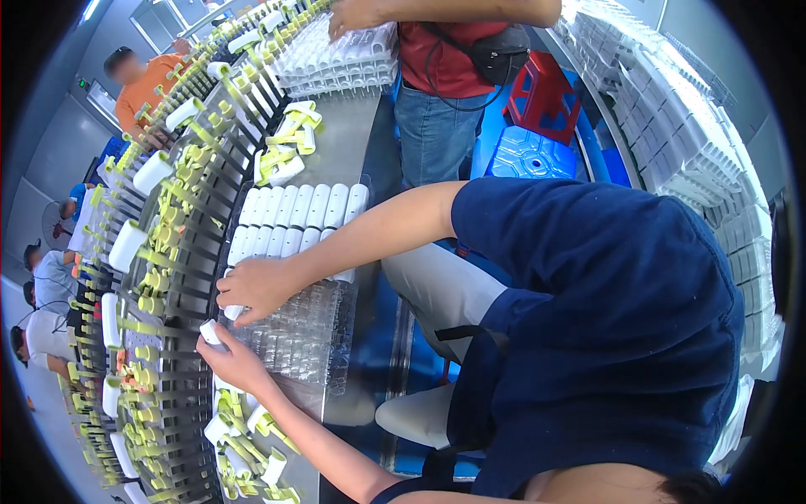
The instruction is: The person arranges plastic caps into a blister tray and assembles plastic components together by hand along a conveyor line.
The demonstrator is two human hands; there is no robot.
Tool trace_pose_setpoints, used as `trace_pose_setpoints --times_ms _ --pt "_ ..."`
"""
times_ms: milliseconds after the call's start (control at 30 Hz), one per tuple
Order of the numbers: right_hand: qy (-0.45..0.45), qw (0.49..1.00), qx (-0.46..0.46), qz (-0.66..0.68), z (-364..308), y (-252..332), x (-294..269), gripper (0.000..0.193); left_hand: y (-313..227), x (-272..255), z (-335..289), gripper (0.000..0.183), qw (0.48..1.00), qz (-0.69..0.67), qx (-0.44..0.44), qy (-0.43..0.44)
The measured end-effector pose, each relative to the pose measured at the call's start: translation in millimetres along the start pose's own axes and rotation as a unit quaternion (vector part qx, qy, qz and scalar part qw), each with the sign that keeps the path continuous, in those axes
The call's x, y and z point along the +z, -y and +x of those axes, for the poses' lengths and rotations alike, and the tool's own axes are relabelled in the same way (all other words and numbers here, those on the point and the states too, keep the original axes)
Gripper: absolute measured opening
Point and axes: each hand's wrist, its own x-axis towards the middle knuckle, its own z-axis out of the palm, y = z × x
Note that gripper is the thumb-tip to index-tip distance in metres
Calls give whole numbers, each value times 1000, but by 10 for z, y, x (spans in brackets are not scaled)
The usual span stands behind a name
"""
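My left hand (233, 363) is closed round a white plastic shell (211, 332), whose end sticks out past the thumb and fingers. Just beyond it, my right hand (262, 290) has its fingers curled over another white shell (233, 312) at the corner of a clear blister tray (290, 344). Upright rows of rounded white shells (290, 206) fill the far part of this tray. Its near part shows bare clear plastic. My right hand and forearm cover some of the rows.
A conveyor (180, 286) with yellow-green holders runs along the left. Loose white and yellow-green pieces (243, 445) lie near and beyond the tray. Another person's hand (348, 18) is over stacked trays (336, 63). A blue stool (533, 155) and stacked white trays (680, 118) stand right.
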Motion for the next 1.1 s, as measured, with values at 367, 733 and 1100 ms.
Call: trace_pose_setpoints --times_ms 367,733,1100 --pt "17 1000 13 -3 6 -17 3 44 -14 7 1 43 1000 -3 -9 9" --pt "3 1000 7 -7 1 0 2 42 -5 5 -2 43 1000 6 -2 1" --pt "-9 1000 -3 -1 -6 -16 6 42 -27 5 -3 41 1000 6 1 -3"
